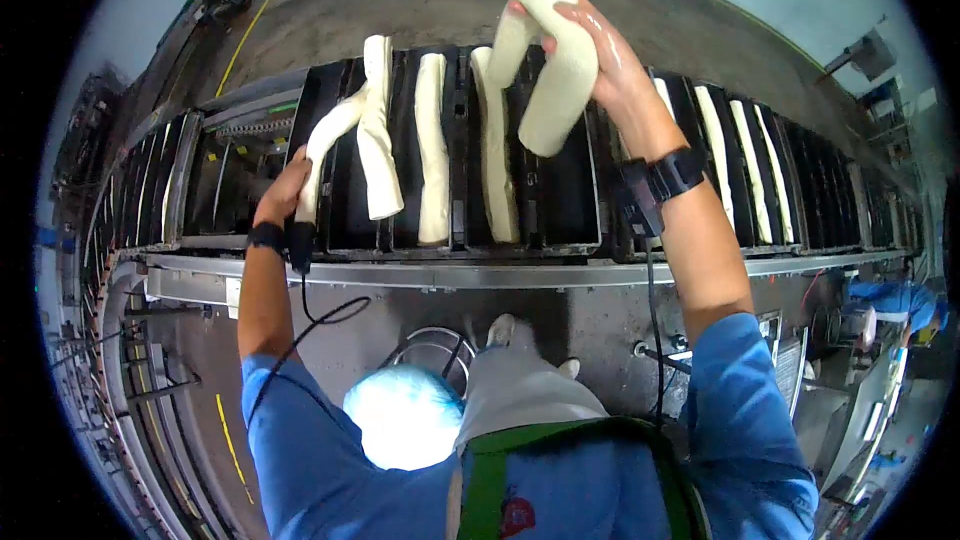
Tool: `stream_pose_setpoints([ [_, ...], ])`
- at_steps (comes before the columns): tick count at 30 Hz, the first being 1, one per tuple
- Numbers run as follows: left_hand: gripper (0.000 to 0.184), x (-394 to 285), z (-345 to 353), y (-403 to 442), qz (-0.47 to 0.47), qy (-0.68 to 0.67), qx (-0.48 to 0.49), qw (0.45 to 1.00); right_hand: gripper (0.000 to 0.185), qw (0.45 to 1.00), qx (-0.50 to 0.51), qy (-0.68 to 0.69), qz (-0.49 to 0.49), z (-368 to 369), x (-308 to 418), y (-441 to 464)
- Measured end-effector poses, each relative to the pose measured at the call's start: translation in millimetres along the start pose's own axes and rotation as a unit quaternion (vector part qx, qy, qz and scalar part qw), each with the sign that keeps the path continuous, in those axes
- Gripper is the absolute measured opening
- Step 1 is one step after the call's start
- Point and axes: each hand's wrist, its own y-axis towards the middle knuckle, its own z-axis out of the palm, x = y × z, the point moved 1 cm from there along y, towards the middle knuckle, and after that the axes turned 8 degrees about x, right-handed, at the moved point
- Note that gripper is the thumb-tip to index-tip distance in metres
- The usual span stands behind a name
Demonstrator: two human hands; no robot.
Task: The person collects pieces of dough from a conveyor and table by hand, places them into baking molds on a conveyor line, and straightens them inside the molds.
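Observation:
My right hand point(618, 70) is raised over the pans, its fingers wrapped round a thick pale dough log point(562, 95) that droops in a bend with both ends hanging. My left hand point(284, 192) grips another dough log point(334, 128) near the left end of the pan set. This log curves up and meets a further dough log point(380, 155), which lies across a pan divider; I cannot tell whether the two are joined. Two more dough logs, one in the middle point(432, 150) and one beside it point(499, 185), lie lengthwise in the dark bread pans point(568, 210).
The pans stand on a conveyor with a metal side rail point(480, 272). Further right, more pans hold thin dough strips point(714, 155). Below are a blue-white covered round thing point(405, 418) and a metal stool-like frame point(437, 338). Cables hang from both wrists. Another person point(905, 305) is at far right.

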Motion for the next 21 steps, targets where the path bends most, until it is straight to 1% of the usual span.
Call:
stream_pose_setpoints([
  [1, 0.04, 14, -4, 0, 0.002, -0.012, -0.013, 1.0, 0.028, 0.999, -0.023, -0.008, 0.029, 0, -5, -9],
  [2, 0.04, 12, 2, -2, 0.006, -0.041, -0.003, 0.999, 0.03, 0.997, -0.049, -0.015, 0.058, -4, -13, -21],
  [3, 0.041, 11, 2, -1, -0.005, -0.024, 0.007, 1.0, 0.031, 0.986, -0.119, -0.029, 0.115, -18, -32, -36],
  [4, 0.041, 9, 2, 0, -0.016, -0.008, 0.017, 1.0, 0.03, 0.967, -0.182, -0.013, 0.179, -24, -50, -56],
  [5, 0.041, 4, 6, -2, -0.011, 0.001, 0.02, 1.0, 0.034, 0.959, -0.193, 0.0, 0.209, -54, -85, -76],
  [6, 0.041, -1, 10, -6, -0.007, 0.01, 0.022, 1.0, 0.035, 0.941, -0.272, -0.028, 0.199, -56, -104, -96],
  [7, 0.041, -5, 14, -8, -0.005, -0.004, 0.036, 0.999, 0.037, 0.923, -0.307, -0.097, 0.212, -79, -125, -116],
  [8, 0.041, -7, 18, -8, -0.006, -0.003, 0.042, 0.999, 0.04, 0.918, -0.328, -0.084, 0.207, -80, -132, -124],
  [10, 0.043, -9, 20, -7, -0.036, 0.048, 0.057, 0.997, 0.053, 0.888, -0.322, -0.179, 0.274, -85, -140, -137],
  [11, 0.044, -1, 16, -1, -0.016, 0.024, 0.063, 0.998, 0.053, 0.887, -0.324, -0.181, 0.275, -85, -144, -142],
  [12, 0.044, -6, 20, -4, -0.015, 0.022, 0.065, 0.998, 0.058, 0.863, -0.342, -0.235, 0.288, -90, -150, -147],
  [14, 0.044, -15, 28, -9, -0.033, -0.027, 0.08, 0.996, 0.071, 0.823, -0.33, -0.312, 0.343, -111, -151, -156],
  [15, 0.043, -17, 33, -11, -0.013, -0.046, 0.063, 0.997, 0.069, 0.808, -0.341, -0.33, 0.349, -107, -142, -153],
  [16, 0.043, -19, 37, -13, 0.012, -0.078, 0.086, 0.993, 0.068, 0.793, -0.35, -0.348, 0.358, -100, -136, -150],
  [17, 0.043, -14, 38, -9, 0.014, -0.087, 0.088, 0.992, 0.064, 0.73, -0.324, -0.506, 0.326, -109, -138, -145],
  [18, 0.044, -11, 39, -5, 0.018, -0.094, 0.087, 0.992, 0.058, 0.649, -0.291, -0.616, 0.338, -109, -132, -135],
  [19, 0.045, -8, 42, -2, 0.034, -0.101, 0.089, 0.99, 0.051, 0.622, -0.259, -0.659, 0.335, -111, -127, -127],
  [20, 0.045, -9, 45, -2, 0.041, -0.04, 0.074, 0.996, 0.046, 0.593, -0.227, -0.698, 0.331, -112, -124, -120],
  [21, 0.046, -9, 48, -1, 0.052, -0.022, 0.07, 0.996, 0.039, 0.538, -0.145, -0.729, 0.399, -106, -111, -117],
])
